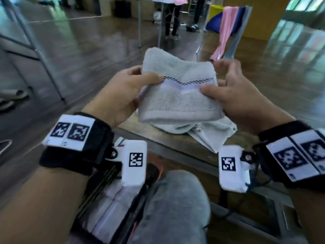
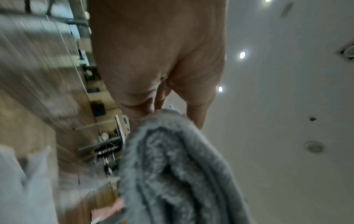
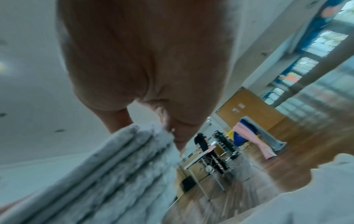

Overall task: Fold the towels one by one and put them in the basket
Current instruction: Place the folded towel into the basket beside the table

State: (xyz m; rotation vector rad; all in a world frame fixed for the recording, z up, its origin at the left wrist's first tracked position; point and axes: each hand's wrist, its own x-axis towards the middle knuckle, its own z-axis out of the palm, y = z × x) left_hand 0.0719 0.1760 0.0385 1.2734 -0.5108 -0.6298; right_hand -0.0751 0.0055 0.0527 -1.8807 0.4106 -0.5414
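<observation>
Grey terry cloth fills the middle of my head view: the folded towel [image 1: 179, 95] is held up in the air in front of me, above the near edge of the wooden tabletop [image 1: 184, 141]. It is folded into a thick square with a dark chequered stripe across its upper half. I have it by both side edges. My left hand [image 1: 121, 95] has its grip closed on the left edge, thumb lying across the front just at the stripe's end, the other fingers behind the cloth. My right hand [image 1: 241, 95] pinches the right edge the same way, thumb on the front face, fingers curled behind. The left wrist view shows the folded layers [image 2: 172, 166] stacked edge-on below my fingers [image 2: 197, 118]; the right wrist view shows the same stacked folds [image 3: 122, 166] running away from the hand [image 3: 149, 60].

Below the held towel a second pale towel [image 1: 207, 134] lies crumpled on the tabletop, one corner hanging over the near edge. Lower left in the head view I can see pale folded cloth [image 1: 112, 205] inside a dark-framed holder by my knee [image 1: 175, 205]; whether that is the basket I cannot tell, it is blurred. Far back right, pink and blue cloths [image 1: 226, 29] hang over a stand
</observation>
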